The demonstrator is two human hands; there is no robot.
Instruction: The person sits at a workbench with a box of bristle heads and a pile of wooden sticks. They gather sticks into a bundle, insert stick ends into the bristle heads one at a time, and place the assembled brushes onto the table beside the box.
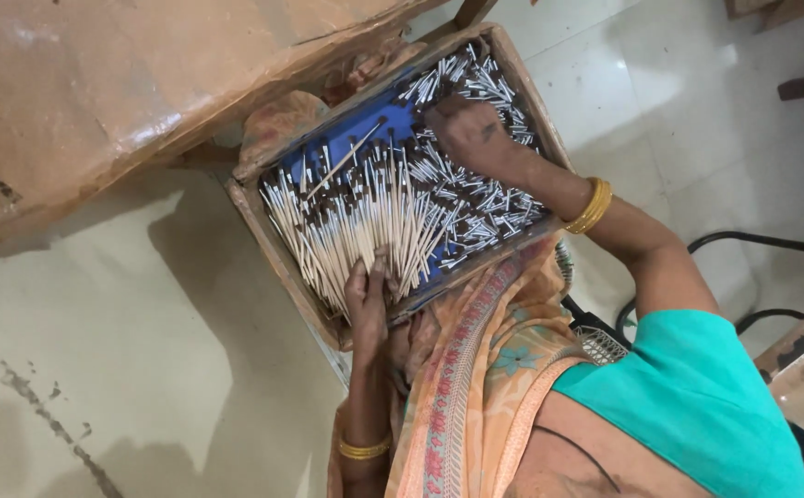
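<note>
A shallow wooden tray [277, 254] with a blue lining rests on my lap. My left hand [366, 297] grips the bare ends of a fanned bundle of long thin sticks [356, 217] with dark tips, which lies across the tray's left half. My right hand [472, 136] is pressed palm down into a heap of short white pieces [494, 207] with dark ends, in the tray's right half. Its fingers curl into the heap and their tips are hidden. Both wrists carry gold bangles [592, 205].
A brown table top [97, 83] covered in plastic sheet overhangs the tray's far left side. Pale tiled floor [143, 369] lies to the left and beyond. Black cables [762, 242] and a wire basket [597, 344] sit at my right side.
</note>
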